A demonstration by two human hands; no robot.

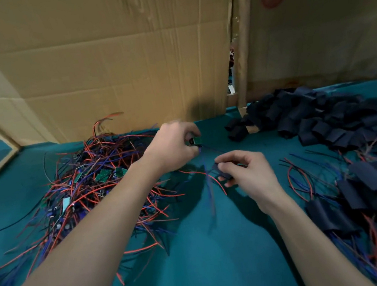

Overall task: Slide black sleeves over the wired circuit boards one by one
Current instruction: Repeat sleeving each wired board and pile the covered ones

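Above the middle of the green-covered desk, the left hand pinches a small green circuit board between thumb and curled fingers, its blue and red wires trailing down toward the right hand. That hand's fingers are curled too, pinching a black sleeve just below and right of the board; sleeve and board are apart. Left of the hands lies a tangled heap of unsleeved wired boards. A pile of loose black sleeves sits at far right, and sleeved boards lie at near right. Cardboard boxes stand behind.
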